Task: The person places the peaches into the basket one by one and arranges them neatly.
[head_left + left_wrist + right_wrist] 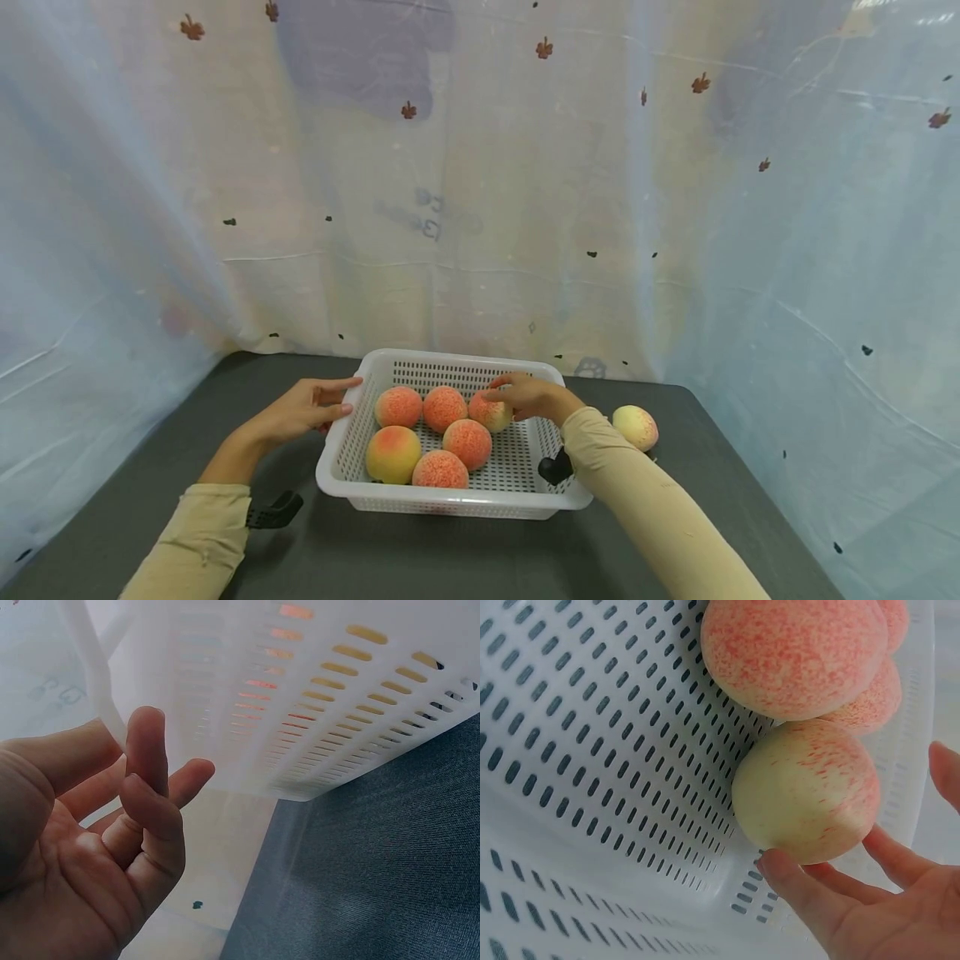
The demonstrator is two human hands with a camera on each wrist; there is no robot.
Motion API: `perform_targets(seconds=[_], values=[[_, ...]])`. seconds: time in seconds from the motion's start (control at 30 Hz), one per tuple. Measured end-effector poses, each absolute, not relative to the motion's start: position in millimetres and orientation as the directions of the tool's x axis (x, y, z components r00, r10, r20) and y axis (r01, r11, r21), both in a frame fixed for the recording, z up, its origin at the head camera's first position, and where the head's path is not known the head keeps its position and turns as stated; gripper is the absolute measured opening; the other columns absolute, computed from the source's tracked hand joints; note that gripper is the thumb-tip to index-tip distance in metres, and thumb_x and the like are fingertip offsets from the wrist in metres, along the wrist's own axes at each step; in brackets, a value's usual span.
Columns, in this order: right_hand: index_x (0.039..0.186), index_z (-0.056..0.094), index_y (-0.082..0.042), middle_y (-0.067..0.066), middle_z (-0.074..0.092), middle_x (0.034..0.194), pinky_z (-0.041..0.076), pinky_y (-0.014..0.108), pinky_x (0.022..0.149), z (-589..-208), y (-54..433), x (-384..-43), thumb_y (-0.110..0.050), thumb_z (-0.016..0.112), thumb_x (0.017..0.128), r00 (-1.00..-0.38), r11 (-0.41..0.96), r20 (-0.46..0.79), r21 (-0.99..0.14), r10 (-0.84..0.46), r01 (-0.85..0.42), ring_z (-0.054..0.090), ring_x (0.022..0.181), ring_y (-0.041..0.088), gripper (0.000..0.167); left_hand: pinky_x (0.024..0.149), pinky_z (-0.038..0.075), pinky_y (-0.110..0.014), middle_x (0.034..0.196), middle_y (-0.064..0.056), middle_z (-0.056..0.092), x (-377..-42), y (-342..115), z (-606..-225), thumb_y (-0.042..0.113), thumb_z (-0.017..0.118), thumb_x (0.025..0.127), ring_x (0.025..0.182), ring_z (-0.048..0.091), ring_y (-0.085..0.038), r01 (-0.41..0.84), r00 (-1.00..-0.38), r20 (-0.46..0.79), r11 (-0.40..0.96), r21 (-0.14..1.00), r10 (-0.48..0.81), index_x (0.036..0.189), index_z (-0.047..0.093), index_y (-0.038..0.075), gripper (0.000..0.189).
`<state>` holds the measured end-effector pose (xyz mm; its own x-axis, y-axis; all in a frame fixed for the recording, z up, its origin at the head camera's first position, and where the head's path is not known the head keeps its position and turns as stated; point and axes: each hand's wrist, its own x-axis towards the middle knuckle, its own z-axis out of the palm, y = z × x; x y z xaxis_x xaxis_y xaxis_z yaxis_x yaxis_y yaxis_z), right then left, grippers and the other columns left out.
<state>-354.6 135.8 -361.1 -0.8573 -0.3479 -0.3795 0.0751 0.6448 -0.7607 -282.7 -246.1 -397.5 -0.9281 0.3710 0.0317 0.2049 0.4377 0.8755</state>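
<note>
A white perforated plastic basket (pixel 517 500) holds several pink-speckled peaches (pixel 467 443) and a larger yellow-orange fruit (pixel 393 455). My left hand (pixel 311 408) pinches the basket's left rim; in the left wrist view the thumb and fingers meet about the rim's edge. Inside the basket, toward its back right, my right hand (pixel 528 396) holds a pale peach (pixel 806 791) with red flecks. Its thumb and some fingers touch that peach on different sides, while another finger stands off it. The peach lies against its neighbours in the basket.
Another pale peach (pixel 635 427) sits on the dark grey table (pixel 420 558), right of the basket and beyond my right forearm. A pale plastic curtain (pixel 487 208) with small leaf marks hangs behind the table and along both sides.
</note>
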Motion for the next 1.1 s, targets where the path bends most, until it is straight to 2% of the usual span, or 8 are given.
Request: perform_targets(seconds=[0.13,0.27,0.5,0.77,1.1], values=[[0.148,0.047,-0.007,0.021,0.041,0.156,0.038,0.058,0.114,-359.7,141.0,-354.1,-0.035,0.059,0.102,-0.861,0.66,-0.375,-0.748,-0.343,0.063,0.046,0.139,0.044,0.055,0.07,0.059,-0.035,0.139,-0.029,0.059,-282.2,-246.1,-396.6,0.028,0.065,0.1,0.086,0.069,-0.022,0.202,-0.927,0.03,0.431,0.879,0.373,0.157,0.034,0.003,0.07],[0.149,0.046,-0.008,0.02,0.04,0.158,0.037,0.059,0.115,-358.5,145.4,-354.7,-0.035,0.057,0.103,-0.863,0.661,-0.362,-0.749,-0.353,0.044,0.04,0.144,0.043,0.055,0.072,0.059,-0.036,0.14,-0.029,0.058,-281.7,-245.9,-395.3,0.029,0.065,0.099,0.088,0.069,-0.023,0.195,-0.929,0.026,0.43,0.882,0.369,0.157,0.034,0.004,0.07],[0.151,0.043,-0.006,0.019,0.042,0.157,0.037,0.058,0.116,-344.5,151.9,-349.8,-0.034,0.052,0.106,-0.846,0.605,-0.329,-0.796,-0.419,0.01,0.041,0.144,0.041,0.054,0.072,0.059,-0.036,0.14,-0.03,0.058,-281.3,-246.0,-394.8,0.027,0.065,0.1,0.088,0.069,-0.023,0.198,-0.928,0.026,0.435,0.878,0.371,0.157,0.033,0.003,0.069],[0.155,0.036,-0.008,0.02,0.035,0.162,0.034,0.058,0.118,-329.6,155.9,-342.7,-0.036,0.048,0.107,-0.836,0.529,-0.282,-0.849,-0.471,-0.011,0.033,0.148,0.045,0.056,0.072,0.059,-0.036,0.14,-0.029,0.058,-280.1,-246.1,-393.8,0.027,0.065,0.1,0.087,0.069,-0.022,0.194,-0.929,0.021,0.439,0.877,0.369,0.157,0.032,0.003,0.07],[0.154,0.038,-0.009,0.021,0.036,0.161,0.035,0.059,0.117,-322.2,165.9,-331.3,-0.034,0.05,0.107,-0.861,0.507,-0.244,-0.862,-0.446,-0.019,0.036,0.146,0.045,0.055,0.071,0.059,-0.036,0.14,-0.03,0.058,-280.1,-243.4,-392.5,0.026,0.064,0.1,0.087,0.069,-0.022,0.2,-0.929,0.023,0.448,0.871,0.37,0.157,0.033,0.002,0.069]])
